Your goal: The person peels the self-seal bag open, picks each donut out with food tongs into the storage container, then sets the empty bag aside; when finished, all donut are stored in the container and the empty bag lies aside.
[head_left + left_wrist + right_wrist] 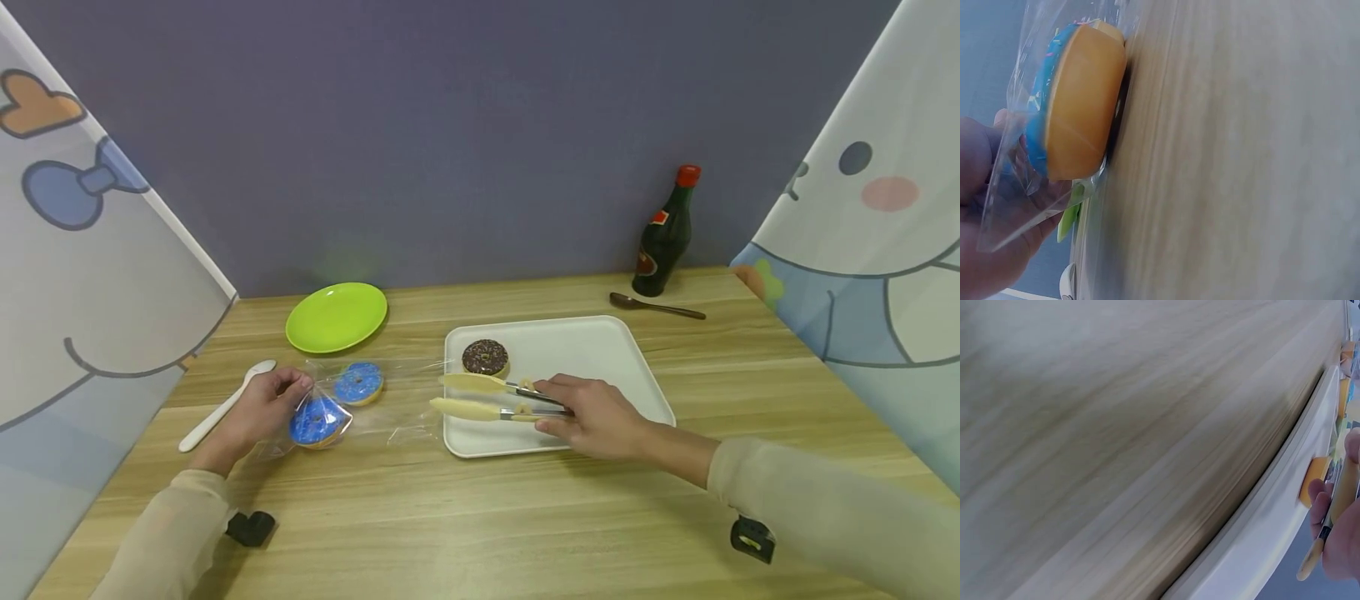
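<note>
My left hand (264, 407) pinches the near left end of a clear plastic bag (408, 429) lying on the table. Inside it are two blue-frosted toy donuts, the nearer one (309, 421) beside my fingers and the farther one (349, 385) just behind. In the left wrist view, the nearer donut's tan side (1085, 106) shows through the film. My right hand (600, 417) grips cream-tipped tongs (472, 382) with the arms spread. Their tips point left over the tray's left edge, with nothing between them. A chocolate donut (472, 354) sits on the white tray (592, 346), just behind the tongs.
A green plate (337, 317) stands at the back left, and a white spoon (217, 421) lies left of my left hand. At the back right are a dark bottle (663, 242) with a red cap and a brown spoon (663, 309). A grey wall (480, 150) closes off the back.
</note>
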Demonstrator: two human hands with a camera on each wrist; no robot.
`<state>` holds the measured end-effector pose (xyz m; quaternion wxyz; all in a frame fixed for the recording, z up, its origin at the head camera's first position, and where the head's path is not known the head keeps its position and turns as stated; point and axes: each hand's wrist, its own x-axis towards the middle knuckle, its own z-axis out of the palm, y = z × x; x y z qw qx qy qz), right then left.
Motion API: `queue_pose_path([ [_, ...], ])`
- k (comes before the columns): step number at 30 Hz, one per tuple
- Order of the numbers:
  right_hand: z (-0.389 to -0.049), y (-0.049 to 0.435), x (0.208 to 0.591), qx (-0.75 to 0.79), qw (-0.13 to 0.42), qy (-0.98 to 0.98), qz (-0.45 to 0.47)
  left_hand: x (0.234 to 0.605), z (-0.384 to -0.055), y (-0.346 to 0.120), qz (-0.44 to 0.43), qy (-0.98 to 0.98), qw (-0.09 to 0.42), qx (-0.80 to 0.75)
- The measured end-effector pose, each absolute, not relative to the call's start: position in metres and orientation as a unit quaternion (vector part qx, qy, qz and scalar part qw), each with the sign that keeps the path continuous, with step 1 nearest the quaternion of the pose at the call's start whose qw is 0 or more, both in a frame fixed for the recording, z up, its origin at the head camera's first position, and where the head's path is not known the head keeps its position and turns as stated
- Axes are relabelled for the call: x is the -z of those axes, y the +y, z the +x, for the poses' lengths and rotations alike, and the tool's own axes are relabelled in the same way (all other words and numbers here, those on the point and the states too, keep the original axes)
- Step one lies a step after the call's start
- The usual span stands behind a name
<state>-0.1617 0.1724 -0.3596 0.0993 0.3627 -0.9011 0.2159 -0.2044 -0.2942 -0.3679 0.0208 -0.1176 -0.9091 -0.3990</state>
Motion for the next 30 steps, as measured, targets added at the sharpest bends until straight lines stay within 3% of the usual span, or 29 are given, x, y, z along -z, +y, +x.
queue_pose_path([
  [30, -0.178, 0.091, 0.362, -0.174, 0.079, -0.928, 0.321, 0.369, -0.203, -0.295, -0.126, -0.900, 0.008, 0.418],
])
